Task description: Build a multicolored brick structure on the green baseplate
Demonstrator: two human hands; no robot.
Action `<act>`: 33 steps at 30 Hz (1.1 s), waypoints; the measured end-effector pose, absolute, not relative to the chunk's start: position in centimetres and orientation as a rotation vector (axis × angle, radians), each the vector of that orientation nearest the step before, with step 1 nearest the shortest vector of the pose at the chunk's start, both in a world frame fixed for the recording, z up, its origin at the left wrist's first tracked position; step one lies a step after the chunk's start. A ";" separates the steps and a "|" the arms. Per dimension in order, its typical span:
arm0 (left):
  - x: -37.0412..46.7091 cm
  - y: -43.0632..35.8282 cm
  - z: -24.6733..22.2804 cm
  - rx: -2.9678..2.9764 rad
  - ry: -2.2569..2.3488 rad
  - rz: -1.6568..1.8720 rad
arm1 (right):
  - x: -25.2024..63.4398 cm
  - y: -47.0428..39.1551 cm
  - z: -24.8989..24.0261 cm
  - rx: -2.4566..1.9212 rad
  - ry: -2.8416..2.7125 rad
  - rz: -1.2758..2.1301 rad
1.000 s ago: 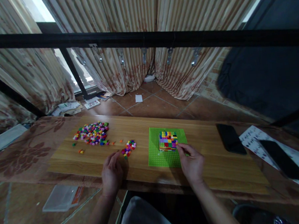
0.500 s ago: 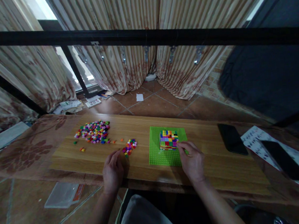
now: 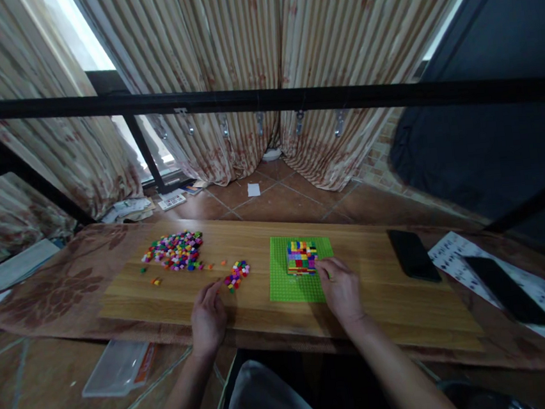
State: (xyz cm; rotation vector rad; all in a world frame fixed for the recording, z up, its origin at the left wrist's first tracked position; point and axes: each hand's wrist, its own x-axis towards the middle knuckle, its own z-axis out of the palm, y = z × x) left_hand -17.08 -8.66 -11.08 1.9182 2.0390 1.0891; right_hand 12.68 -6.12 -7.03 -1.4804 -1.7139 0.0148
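A block of stacked multicoloured bricks (image 3: 301,257) stands on the green baseplate (image 3: 280,284). My right hand (image 3: 342,288) is at the block's right front corner, its thumb and index finger pinched together; whatever is between them is too small to make out. To the left, my left hand (image 3: 208,317) rests near the table's front edge with its fingers drawn together, beside a small cluster of loose bricks (image 3: 237,275). Its fingertips are too small to show whether they hold anything. Farther back on the left lies a larger pile of loose bricks (image 3: 175,250).
On the right of the wooden board (image 3: 388,309) lies a black phone (image 3: 412,255). Another dark device (image 3: 507,291) lies on a printed sheet (image 3: 450,250). A black metal bar (image 3: 243,98) crosses above the far side. A few stray bricks lie near the large pile.
The camera view has shifted slightly, so the bar and table appear lower. Both hands keep nearly the same places beside the brick block and the small cluster.
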 end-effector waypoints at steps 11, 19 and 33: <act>-17.0 -8.6 -11.3 1.913 2.053 1.097 | 13.1 -5.9 -7.2 -1.468 -1.610 0.108; -16.8 -8.8 -11.4 1.898 2.054 1.116 | 13.4 -6.0 -7.2 -1.423 -1.660 0.156; -12.6 -8.9 -8.2 1.779 1.749 1.313 | 14.2 -8.2 -7.1 -1.474 -1.419 0.193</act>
